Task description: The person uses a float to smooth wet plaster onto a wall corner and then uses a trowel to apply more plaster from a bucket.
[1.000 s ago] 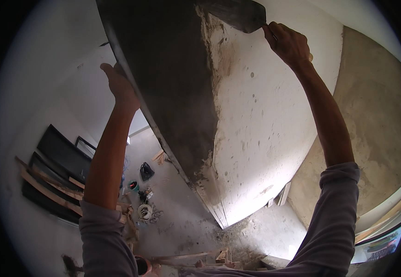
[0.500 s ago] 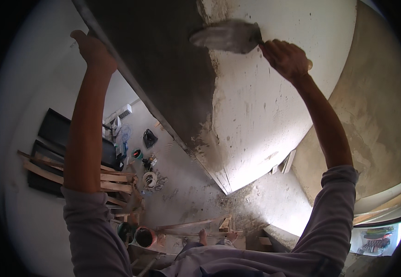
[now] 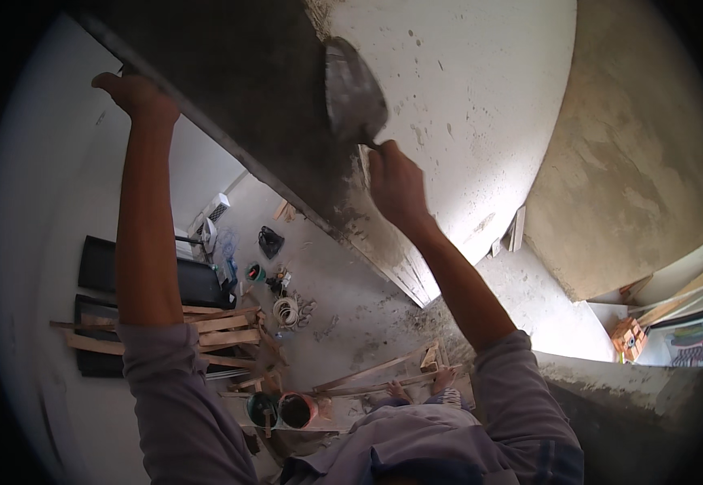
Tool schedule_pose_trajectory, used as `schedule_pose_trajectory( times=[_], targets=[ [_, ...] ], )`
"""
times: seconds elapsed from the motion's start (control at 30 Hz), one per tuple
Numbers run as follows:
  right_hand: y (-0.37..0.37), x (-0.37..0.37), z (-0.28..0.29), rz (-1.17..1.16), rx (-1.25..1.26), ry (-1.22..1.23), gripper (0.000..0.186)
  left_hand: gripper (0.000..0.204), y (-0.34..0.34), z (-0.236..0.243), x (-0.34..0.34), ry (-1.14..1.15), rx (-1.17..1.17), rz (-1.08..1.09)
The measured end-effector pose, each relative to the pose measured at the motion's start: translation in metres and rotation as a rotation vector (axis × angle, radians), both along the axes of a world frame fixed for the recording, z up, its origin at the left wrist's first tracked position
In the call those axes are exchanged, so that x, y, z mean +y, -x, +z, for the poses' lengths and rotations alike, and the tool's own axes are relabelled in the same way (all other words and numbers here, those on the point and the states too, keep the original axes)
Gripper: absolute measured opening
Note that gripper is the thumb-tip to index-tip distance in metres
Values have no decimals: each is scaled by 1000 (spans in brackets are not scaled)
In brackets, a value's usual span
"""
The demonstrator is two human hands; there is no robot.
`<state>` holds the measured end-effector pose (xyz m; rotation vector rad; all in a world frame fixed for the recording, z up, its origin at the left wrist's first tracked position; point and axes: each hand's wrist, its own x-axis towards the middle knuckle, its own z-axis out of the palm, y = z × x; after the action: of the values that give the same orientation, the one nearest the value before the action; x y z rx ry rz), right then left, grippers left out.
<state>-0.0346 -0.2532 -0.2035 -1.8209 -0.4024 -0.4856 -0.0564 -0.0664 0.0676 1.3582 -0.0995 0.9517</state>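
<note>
Pale surroundings and a littered floor lie below a big white surface, with a brownish plastered wall off to the right. Over the white surface's left part spreads a dark, damp-looking coat, ragged where it meets the white and ending on the other side at a narrow edge. Lower left, lengths of wood lie near a reddish bucket.

At that edge rests the left hand, thumb sticking out; its other fingers are hidden, so I cannot tell whether they grip. The right hand has its fingers clamped on the handle of the trowel. Half a second ago the blade pointed left — now it points upward, lying over the ragged border, and the hand has swung lower and inward. That turn suggests a change of stroke, the spreading apparently unfinished — much white remains bare.
</note>
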Motion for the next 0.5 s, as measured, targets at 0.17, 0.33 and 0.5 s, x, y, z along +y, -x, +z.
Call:
schedule_pose_trajectory(
  times=[0.17,0.33,0.5],
  targets=[
    [15,47,-63,-59,204,-20,22,92,-7,7,35,-52,-70,-157],
    [128,-8,-269,-63,817,-306,22,82,45,-48,53,46,-33,-51],
    [274,-61,-350,-144,1434,-485,21,36,193,-329,115,-909,286,85]
  ],
)
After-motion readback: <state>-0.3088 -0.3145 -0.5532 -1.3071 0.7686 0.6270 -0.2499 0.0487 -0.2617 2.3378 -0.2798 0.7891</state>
